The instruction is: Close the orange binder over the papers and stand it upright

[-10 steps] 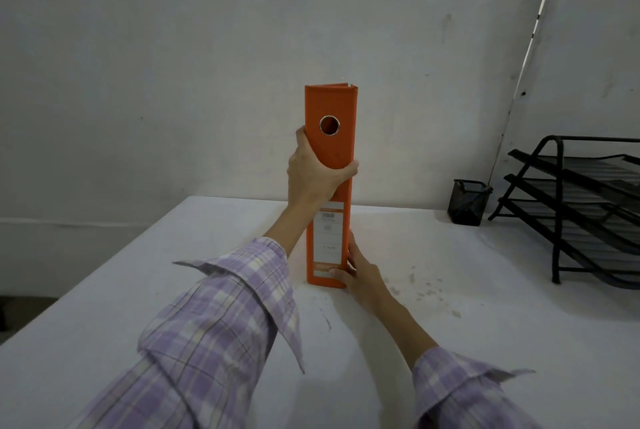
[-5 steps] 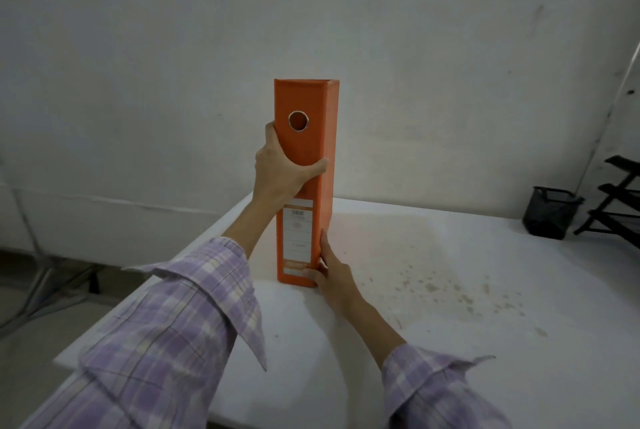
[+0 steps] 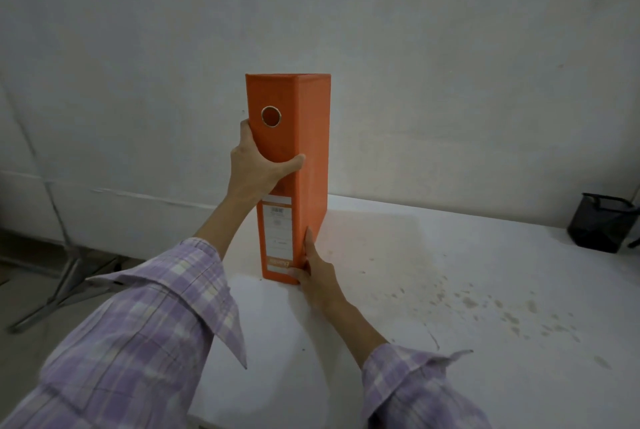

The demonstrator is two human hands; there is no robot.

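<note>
steadying the binder before we let go

the binder point(image 3: 294, 165) stands closed and upright on the table point(image 3: 433, 290), near its left edge, spine toward us. our left hand point(image 3: 258, 168) is wrapped around the spine just under the finger hole point(image 3: 270, 116), thumb on the right corner, fingers on the far side. our right hand point(image 3: 313, 271) lies flat and open against the bottom right corner, thumb across the foot of the spine, not gripping.

we judge the job nearly done; what remains is the release. to do it well, we would press the base flat to the table, check that the binder does not lean, then loosen the upper hand first with the lower one bracing the foot. it stands close to the table's left edge, so a nudge that way could tip it off.

by our count: one binder, one finger hole, one label point(image 3: 278, 231) on the spine, one black mesh cup point(image 3: 601, 224) well off to the right, two hands, two plaid sleeves point(image 3: 145, 324). no papers show; they are presumably inside.
</note>
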